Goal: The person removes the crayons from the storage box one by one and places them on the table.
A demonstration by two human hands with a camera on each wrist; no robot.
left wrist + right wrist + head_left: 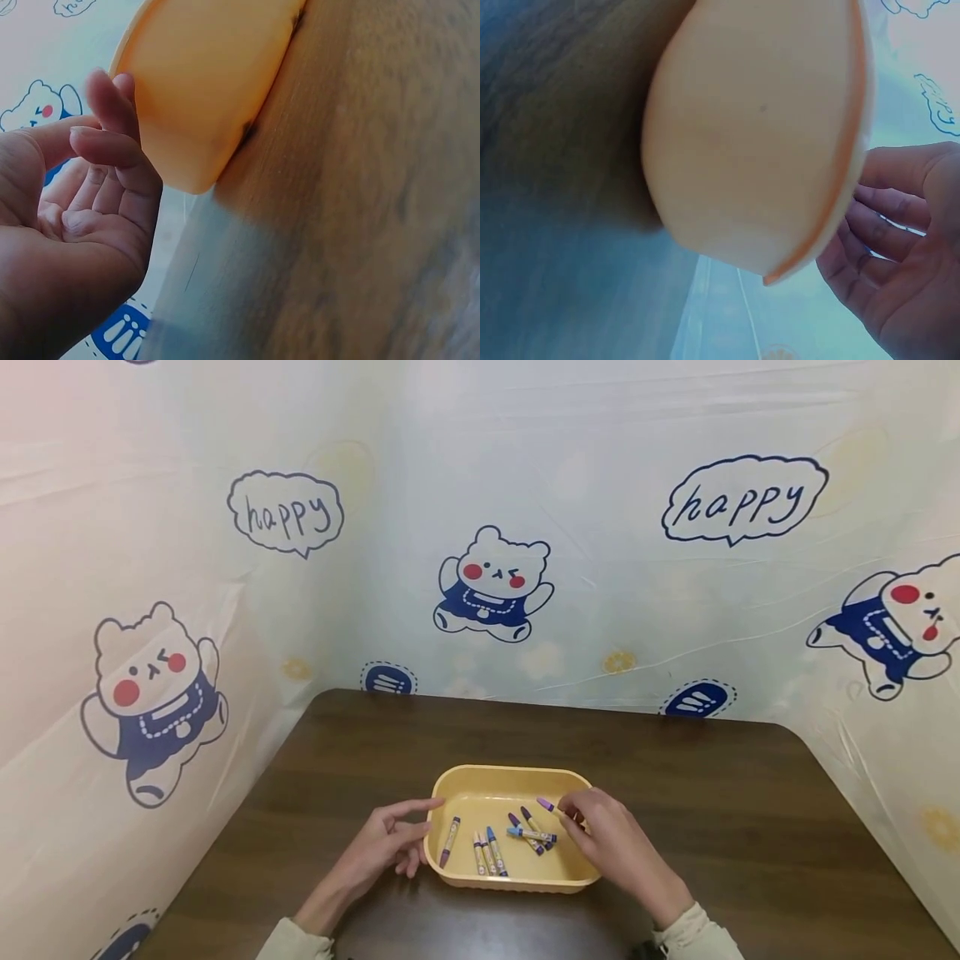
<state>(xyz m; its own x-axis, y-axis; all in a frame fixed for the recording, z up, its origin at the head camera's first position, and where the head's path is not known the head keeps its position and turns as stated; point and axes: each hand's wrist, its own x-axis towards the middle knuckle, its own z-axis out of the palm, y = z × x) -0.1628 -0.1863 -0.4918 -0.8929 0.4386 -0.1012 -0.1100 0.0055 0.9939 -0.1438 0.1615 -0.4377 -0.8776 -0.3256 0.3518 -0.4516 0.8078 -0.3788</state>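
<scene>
A purple crayon [546, 805] is pinched in the fingers of my right hand [611, 835], over the right side of a yellow plastic tray [517, 884]. My left hand [382, 839] touches the tray's left rim with index finger and thumb, its other fingers loosely bent. Inside the tray, a light blue crayon [531, 835] lies across dark-tipped crayons [534, 821]. A blue crayon [497, 852] sits beside two peach-tipped ones [483, 853] near the front wall. Farther left lies a brownish-tipped crayon [449, 842]. The right wrist view shows the tray's outer wall [750, 135], which hides the crayons.
The tray stands on a dark brown wooden table [360, 752] with rounded back corners. Pale fabric [592, 527] printed with cartoon bears and the word "happy" surrounds the table at the back and both sides.
</scene>
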